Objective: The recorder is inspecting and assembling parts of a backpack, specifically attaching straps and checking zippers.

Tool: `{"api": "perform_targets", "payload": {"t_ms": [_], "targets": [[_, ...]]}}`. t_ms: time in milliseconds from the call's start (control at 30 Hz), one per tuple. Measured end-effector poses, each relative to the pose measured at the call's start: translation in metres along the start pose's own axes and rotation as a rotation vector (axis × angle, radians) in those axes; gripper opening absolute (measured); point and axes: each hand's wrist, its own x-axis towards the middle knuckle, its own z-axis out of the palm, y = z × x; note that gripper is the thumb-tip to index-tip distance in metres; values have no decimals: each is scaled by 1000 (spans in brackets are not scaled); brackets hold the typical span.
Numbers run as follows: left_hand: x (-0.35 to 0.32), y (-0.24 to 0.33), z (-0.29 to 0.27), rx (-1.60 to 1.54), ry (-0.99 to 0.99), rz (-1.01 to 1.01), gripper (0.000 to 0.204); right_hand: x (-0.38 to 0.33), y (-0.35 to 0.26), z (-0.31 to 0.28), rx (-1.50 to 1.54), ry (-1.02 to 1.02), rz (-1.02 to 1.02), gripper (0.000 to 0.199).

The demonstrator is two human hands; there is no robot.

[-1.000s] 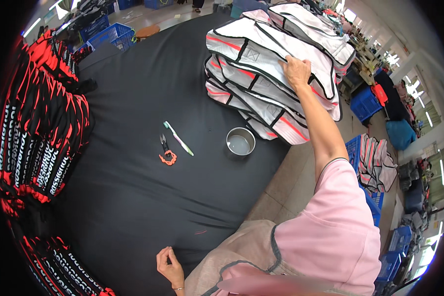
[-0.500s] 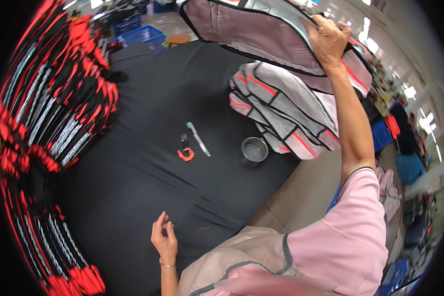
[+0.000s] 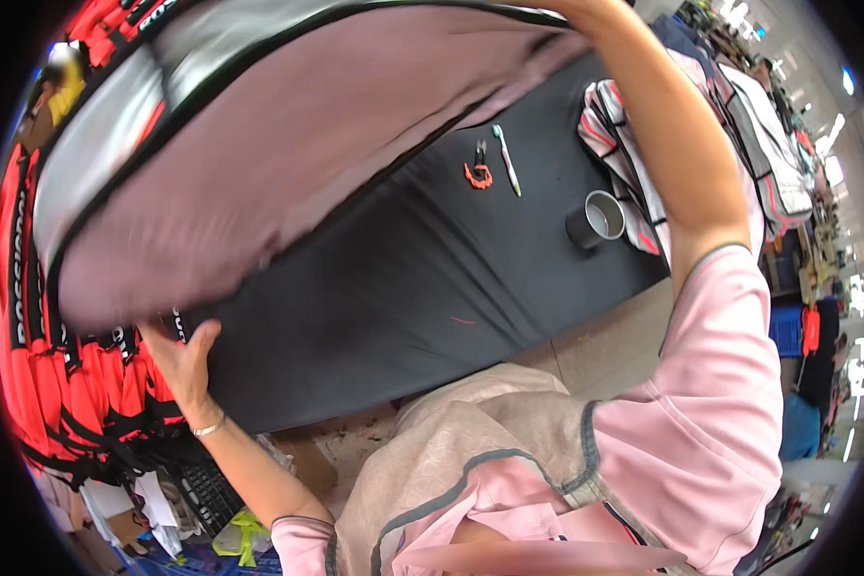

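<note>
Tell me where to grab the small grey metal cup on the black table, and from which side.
Grip the small grey metal cup across its round wall, coming from above or from the table's front edge. It stands upright, mouth open upward, with bare black table on its near and left sides. The stack of grey and red fabric panels crowds its right, so avoid that side.

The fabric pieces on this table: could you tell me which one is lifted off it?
The large pink-backed panel with black binding, held in the air across the table's left side by the left hand. The grey-and-red stack and red-and-black pile lie flat.
</note>
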Motion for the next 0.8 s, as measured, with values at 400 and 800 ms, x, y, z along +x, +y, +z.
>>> {"api": "perform_targets", "payload": {"t_ms": [400, 800], "targets": [[-159, 6, 32, -684, 480, -1030, 48, 15, 82, 94, 55, 453, 224, 20], [-259, -1, 87, -952, 403, -1562, 67, -307, 196, 300, -443, 38, 1207, 25]]}}
